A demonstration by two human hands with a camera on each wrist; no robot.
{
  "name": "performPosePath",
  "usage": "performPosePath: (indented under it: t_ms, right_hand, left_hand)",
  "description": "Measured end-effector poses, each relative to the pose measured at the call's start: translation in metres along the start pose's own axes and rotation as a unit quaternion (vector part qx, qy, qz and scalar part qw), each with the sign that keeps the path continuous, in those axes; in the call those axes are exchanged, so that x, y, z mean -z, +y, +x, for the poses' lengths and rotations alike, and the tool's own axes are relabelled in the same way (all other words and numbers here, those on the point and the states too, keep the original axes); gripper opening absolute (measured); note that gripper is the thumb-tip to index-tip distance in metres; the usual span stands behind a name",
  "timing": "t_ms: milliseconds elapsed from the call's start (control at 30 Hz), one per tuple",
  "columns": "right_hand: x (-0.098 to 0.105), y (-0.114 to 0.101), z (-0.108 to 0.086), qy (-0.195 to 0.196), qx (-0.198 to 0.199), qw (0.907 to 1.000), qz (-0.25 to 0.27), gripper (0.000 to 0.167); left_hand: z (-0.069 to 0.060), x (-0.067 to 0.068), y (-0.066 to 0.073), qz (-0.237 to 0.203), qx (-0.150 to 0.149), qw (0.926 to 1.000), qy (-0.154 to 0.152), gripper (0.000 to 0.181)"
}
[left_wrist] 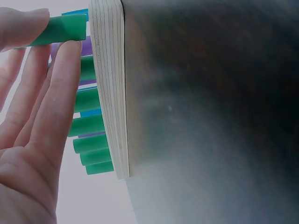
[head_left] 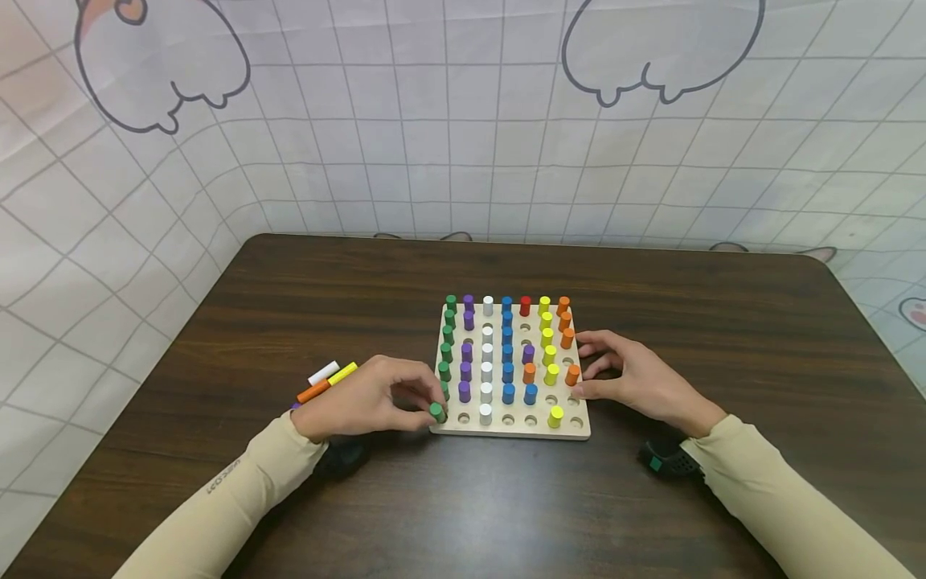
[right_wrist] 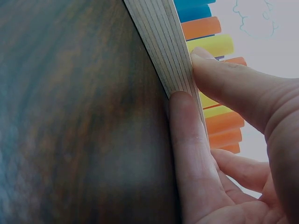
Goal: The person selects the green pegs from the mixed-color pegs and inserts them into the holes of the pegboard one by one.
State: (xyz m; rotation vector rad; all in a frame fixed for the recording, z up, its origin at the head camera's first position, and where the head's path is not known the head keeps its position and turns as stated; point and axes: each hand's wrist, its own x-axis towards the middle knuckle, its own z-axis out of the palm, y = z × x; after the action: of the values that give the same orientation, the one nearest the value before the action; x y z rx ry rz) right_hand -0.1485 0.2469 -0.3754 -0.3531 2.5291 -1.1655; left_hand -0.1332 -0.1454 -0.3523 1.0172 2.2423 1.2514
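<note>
A pale wooden pegboard (head_left: pixel 520 412) lies on the table, filled with coloured pegs in columns and showing several bare holes. My left hand (head_left: pixel 372 394) pinches a green peg (head_left: pixel 437 412) between thumb and fingers over the board's front left corner. In the left wrist view, the lower end of this green peg (left_wrist: pixel 63 29) seems just off the board's face. Across from it, my right hand (head_left: pixel 640 384) grips the board's right edge. The right wrist view shows the thumb on the top face and a finger against the layered side (right_wrist: pixel 170 60).
Loose pegs lie left of the board, partly behind my left hand: a white peg (head_left: pixel 323 372), a yellow peg (head_left: pixel 343 375), an orange peg (head_left: pixel 313 392) and a bit of purple. Behind the dark wooden table (head_left: pixel 347 273) hangs a checked white cloth (head_left: pixel 470 145).
</note>
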Motion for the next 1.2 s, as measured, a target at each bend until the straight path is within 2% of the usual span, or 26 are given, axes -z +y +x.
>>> performPosePath:
  t_ms: [167, 867, 1000, 1100, 1200]
  right_hand:
    - [0.000, 0.000, 0.000, -0.001, -0.001, 1.0000, 0.002, 0.087]
    - [-0.001, 0.003, -0.002, -0.001, 0.002, 1.0000, 0.005, 0.085]
    - [-0.001, 0.003, -0.001, -0.004, 0.005, 1.0000, 0.006, 0.084]
    - [-0.001, 0.005, -0.001, -0.007, 0.005, 0.9999, 0.007, 0.085]
    - [-0.001, 0.007, -0.001, -0.009, 0.002, 1.0000, 0.000, 0.086]
  left_hand:
    - [0.000, -0.001, -0.001, 0.005, 0.011, 0.9999, -0.002, 0.019]
    - [0.001, -0.001, -0.003, 0.023, 0.004, 0.9997, -0.006, 0.017]
    - [-0.001, 0.001, -0.001, 0.026, 0.015, 0.9996, 0.001, 0.019]
    - [-0.004, 0.007, 0.000, 0.044, 0.021, 0.9987, 0.013, 0.019]
    - [-0.009, 0.018, 0.001, 0.090, 0.020, 0.9952, 0.032, 0.017]
